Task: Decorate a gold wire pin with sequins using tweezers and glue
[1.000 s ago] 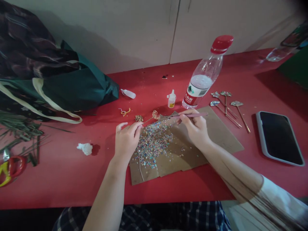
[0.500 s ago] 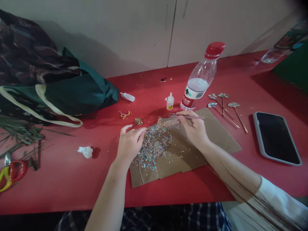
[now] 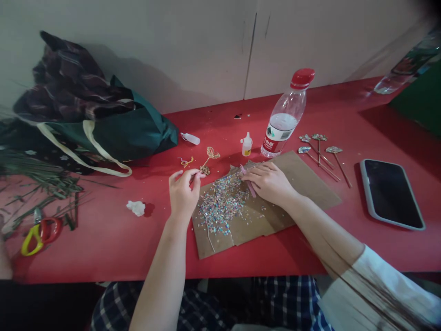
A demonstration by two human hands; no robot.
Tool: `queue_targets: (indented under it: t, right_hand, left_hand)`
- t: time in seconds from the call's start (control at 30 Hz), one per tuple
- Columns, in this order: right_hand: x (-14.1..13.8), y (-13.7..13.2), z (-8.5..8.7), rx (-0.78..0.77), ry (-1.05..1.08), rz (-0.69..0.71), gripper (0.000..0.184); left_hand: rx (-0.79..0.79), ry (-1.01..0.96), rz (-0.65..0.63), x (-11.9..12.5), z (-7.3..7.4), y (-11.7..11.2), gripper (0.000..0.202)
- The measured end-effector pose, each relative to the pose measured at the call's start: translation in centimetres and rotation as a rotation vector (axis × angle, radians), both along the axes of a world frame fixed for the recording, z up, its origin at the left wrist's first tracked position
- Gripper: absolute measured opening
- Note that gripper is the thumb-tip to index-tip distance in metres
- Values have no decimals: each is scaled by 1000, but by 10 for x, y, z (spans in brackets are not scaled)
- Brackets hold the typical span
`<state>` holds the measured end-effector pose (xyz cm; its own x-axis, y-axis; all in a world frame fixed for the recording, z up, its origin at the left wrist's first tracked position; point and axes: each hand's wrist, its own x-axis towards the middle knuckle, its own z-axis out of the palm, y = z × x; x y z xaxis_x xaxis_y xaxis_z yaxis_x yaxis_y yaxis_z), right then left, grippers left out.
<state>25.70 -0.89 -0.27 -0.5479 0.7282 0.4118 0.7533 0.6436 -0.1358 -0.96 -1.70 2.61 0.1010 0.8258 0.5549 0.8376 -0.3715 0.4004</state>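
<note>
My left hand [image 3: 183,193] pinches the thin stem of a gold hairpin [image 3: 212,153], whose openwork wire head points away from me above the table. A second gold wire ornament [image 3: 205,170] lies right behind my fingertips. My right hand [image 3: 270,183] is low over the brown cardboard [image 3: 292,197], its fingers closed around pink tweezers [image 3: 252,188]; the fingertips are partly hidden. Between the hands, a heap of tiny glittering chips [image 3: 222,204] spreads over the cardboard. A pale thread [image 3: 209,236] lies at its near left.
Behind the cardboard stand a small glue bottle [image 3: 246,146] and a water bottle [image 3: 283,122]. Several finished hairpins [image 3: 320,154] and a phone [image 3: 392,193] lie right. At left are a bag [image 3: 144,124], scissors [image 3: 39,234], crumpled white tissue [image 3: 136,208] and another person's arm [image 3: 4,257].
My left hand has lifted the gold hairpin up and left, away from the chips. My right hand has lowered to the cardboard, and the tweezers have turned to point away from me.
</note>
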Motion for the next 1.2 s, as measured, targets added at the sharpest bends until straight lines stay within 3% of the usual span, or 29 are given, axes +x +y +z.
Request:
queue_targets:
  t: [0.1,0.2,0.33,0.43,0.5,0.57,0.63,0.67,0.73,0.8,0.93,1.2]
  right_hand:
    - [-2,-2,1,-2,-36,3,24]
    - [-2,-3,0,-11,-45,1,23]
    - [-2,-5,2,7,51,-28,24]
    - [-14,-16,16,19,212,-48,23]
    - [-30,-31,31,-78,312,32,23]
    - [-49,-51,46,-291,391,174,24]
    - [-66,-72,56,-628,495,305,28]
    - [-73,-82,58,-820,567,326,31]
    - [-80,-100,59,-1038,738,270,35]
    - [-78,-116,57,-1071,842,204,37]
    - [-61,-148,57,-976,871,60,37]
    - [-35,-224,76,-1049,840,-22,48]
  left_hand:
    - [-53,-192,0,4,-1,0,16]
    - [-162,-559,-14,13,2,-6,21]
    - [-258,-891,-34,23,14,-31,20]
    - [-368,-1038,-36,30,21,-58,22]
    - [-444,-1135,-67,37,24,-75,25]
    - [-488,-1182,-86,44,27,-90,25]
    - [-535,-1217,-98,51,29,-102,28]
    - [-554,-1243,-102,54,29,-108,29]
    - [-584,-1300,-113,60,30,-118,30]
    - [-608,-1339,-150,64,31,-128,30]
    - [-645,-1400,-227,69,38,-150,35]
    - [-538,-1241,-218,80,76,-189,39]
